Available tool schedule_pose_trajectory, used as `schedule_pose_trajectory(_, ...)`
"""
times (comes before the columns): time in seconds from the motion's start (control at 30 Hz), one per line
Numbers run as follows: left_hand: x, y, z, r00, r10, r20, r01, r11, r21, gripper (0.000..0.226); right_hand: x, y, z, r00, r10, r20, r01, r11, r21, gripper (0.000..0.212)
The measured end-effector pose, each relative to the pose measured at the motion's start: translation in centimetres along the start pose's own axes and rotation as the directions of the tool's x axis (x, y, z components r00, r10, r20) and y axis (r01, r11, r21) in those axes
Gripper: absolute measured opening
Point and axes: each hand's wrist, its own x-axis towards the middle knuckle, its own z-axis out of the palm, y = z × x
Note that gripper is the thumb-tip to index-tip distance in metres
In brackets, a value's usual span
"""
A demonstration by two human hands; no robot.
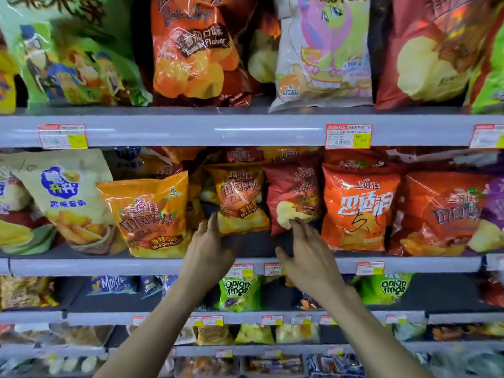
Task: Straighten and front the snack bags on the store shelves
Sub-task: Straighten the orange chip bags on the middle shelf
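Snack bags fill the middle shelf [163,264]. An orange chip bag [238,199] stands set back in the row, and a dark red chip bag [293,195] leans beside it on the right. My left hand [208,248] reaches up with fingers spread, its fingertips at the lower left corner of the orange bag. My right hand [305,253] is also spread, its fingertips touching the bottom of the dark red bag. Neither hand grips a bag. A larger orange bag [152,216] stands at the shelf front on the left, and an orange-red bag [357,205] stands at the front on the right.
The upper shelf [191,129] carries big bags, among them a tomato-flavour orange bag [196,50] and a white-pink bag [324,53]. Green onion-ring bags [238,291] sit on the shelf below. A beige bag [68,197] stands at far left. Price tags line the shelf edges.
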Motion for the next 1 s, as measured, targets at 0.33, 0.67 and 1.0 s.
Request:
schedule_pose_trajectory(0.33, 7.6, 0.5, 3.0, 0.988, -0.14, 0.059, 0.152, 0.928, -0.34, 0.112, 5.4, 0.6, 1.9, 0.96, 0.266, -0.085, -0.235, 0.934, 0.268, 0.107)
schedule_pose_trajectory(0.67, 11.1, -1.0, 4.5, 0.983, -0.165, 0.084, 0.182, 0.772, -0.609, 0.123, 7.5, 2.2, 4.5, 0.943, 0.321, -0.084, -0.27, 0.888, 0.372, 0.108)
schedule_pose_trajectory(1.0, 11.9, -0.9, 4.9, 0.994, -0.109, -0.014, 0.071, 0.737, -0.673, 0.117, 9.5, 3.8, 5.1, 0.93, 0.341, -0.139, -0.228, 0.828, 0.512, 0.111)
